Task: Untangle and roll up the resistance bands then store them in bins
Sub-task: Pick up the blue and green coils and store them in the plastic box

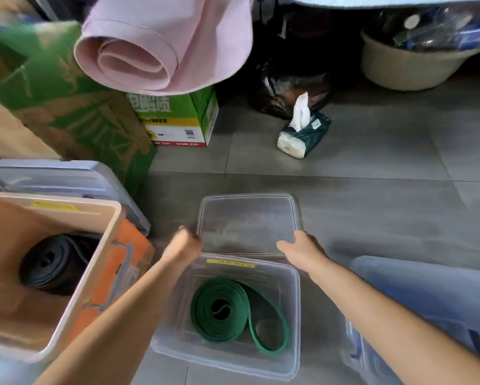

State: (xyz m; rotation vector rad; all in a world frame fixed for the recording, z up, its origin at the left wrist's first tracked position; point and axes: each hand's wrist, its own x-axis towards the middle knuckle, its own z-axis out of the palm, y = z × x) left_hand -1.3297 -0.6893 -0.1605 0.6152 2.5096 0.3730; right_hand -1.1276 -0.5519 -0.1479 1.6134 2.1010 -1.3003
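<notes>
Green band (pixel 202 312) lies coiled in the clear bin (pixel 295 315), nearer me than my left hand (pixel 184 243) and right hand (pixel 302 247), which grip the lid (pixel 247 218).

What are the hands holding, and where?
The clear rectangular plastic lid: the left hand grips its left edge, the right hand its right edge.

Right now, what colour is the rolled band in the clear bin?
Green; the band shows best in the head view.
</notes>
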